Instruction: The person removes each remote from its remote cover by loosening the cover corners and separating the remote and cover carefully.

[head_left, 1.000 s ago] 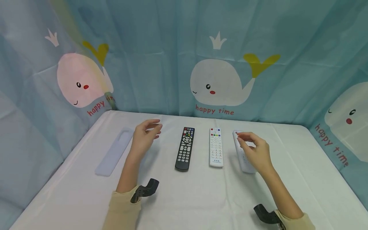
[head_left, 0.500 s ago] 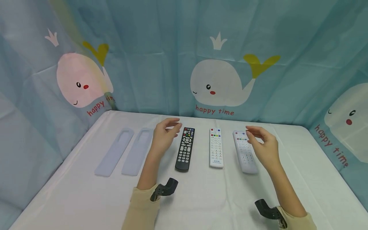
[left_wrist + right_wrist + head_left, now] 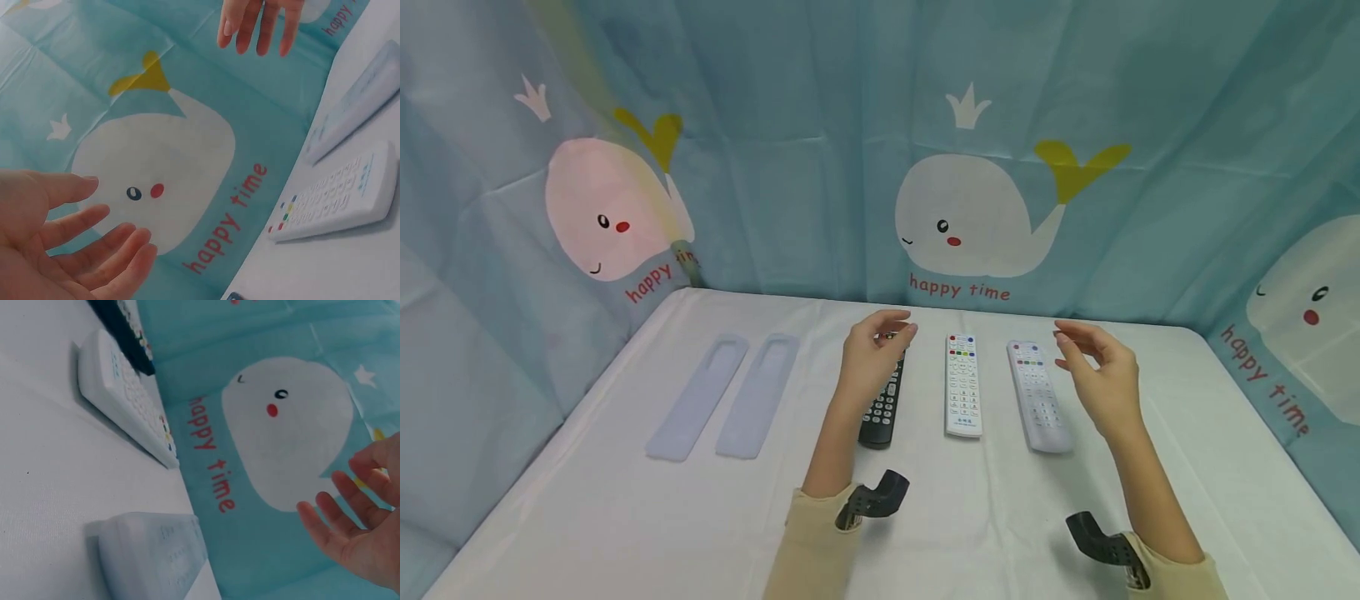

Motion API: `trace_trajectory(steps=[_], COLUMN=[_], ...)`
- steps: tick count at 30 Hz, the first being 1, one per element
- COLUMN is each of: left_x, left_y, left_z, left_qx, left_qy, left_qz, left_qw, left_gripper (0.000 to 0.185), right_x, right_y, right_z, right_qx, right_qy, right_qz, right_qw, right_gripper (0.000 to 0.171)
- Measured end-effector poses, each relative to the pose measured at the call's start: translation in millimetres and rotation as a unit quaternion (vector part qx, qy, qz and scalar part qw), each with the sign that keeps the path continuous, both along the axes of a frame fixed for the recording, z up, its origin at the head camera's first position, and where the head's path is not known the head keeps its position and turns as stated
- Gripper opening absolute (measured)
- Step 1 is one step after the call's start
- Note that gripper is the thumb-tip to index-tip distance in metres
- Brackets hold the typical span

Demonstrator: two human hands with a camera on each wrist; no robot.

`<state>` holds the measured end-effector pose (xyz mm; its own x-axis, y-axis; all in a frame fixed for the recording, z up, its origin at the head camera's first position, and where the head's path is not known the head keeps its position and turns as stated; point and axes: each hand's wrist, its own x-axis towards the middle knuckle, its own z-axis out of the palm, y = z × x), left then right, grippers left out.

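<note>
Three remotes lie side by side on the white table (image 3: 925,533): a black remote (image 3: 883,414), a white remote (image 3: 963,383) (image 3: 337,203) (image 3: 125,394), and a remote in a pale translucent cover (image 3: 1039,396) (image 3: 353,109) (image 3: 153,559). My left hand (image 3: 874,358) (image 3: 69,240) hovers over the far end of the black remote, fingers relaxed, holding nothing. My right hand (image 3: 1093,371) (image 3: 359,525) floats just right of the covered remote, fingers loosely spread and empty. Two empty pale blue silicone covers (image 3: 696,398) (image 3: 758,396) lie flat at the left.
A teal whale-print curtain (image 3: 955,150) closes off the back and both sides of the table. Dark wrist camera mounts (image 3: 872,498) (image 3: 1105,550) sit on both beige sleeves near the front edge.
My left hand has moved right from above the covers to over the black remote. My right hand has lifted off the covered remote and drifted right, leaving it lying on the table.
</note>
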<state>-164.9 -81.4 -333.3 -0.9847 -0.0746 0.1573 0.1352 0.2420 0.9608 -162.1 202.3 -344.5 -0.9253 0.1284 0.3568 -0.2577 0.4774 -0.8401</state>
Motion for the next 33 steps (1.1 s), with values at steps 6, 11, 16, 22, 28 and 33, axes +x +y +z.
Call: trace_trajectory(steps=[6,11,16,22,28,33], left_x=[-1.5,-3.2,-2.8,-2.9,-5.9,-7.9], left_y=[17,32,46,64,79,90], left_z=[-4.2,-4.5,-4.3,-8.5,-13.3,-18.2], left_qx=[0.008,0.018,0.036,0.032,0.030,0.037], left_qy=[-0.021,-0.035,-0.041,-0.040,-0.037,-0.042], left_qz=[-0.010,-0.019,-0.035,-0.048,-0.062,-0.068], left_qw=[0.9997,0.9991,0.9979,0.9975,0.9970,0.9961], left_gripper=[0.033,0.033,0.032,0.032,0.033,0.032], right_x=[0.9,1.8,2.9,3.4,2.6,1.7], right_y=[3,6,9,14,17,19], right_z=[0.5,-2.8,-6.5,-11.0,-14.8,-15.9], right_qx=[-0.004,-0.014,-0.027,-0.032,-0.029,-0.033], right_qy=[-0.004,-0.011,-0.022,-0.036,-0.043,-0.045], right_qz=[-0.009,-0.012,-0.021,-0.036,-0.045,-0.049], right_qw=[1.000,1.000,0.999,0.998,0.998,0.997], right_gripper=[0.032,0.033,0.033,0.035,0.036,0.037])
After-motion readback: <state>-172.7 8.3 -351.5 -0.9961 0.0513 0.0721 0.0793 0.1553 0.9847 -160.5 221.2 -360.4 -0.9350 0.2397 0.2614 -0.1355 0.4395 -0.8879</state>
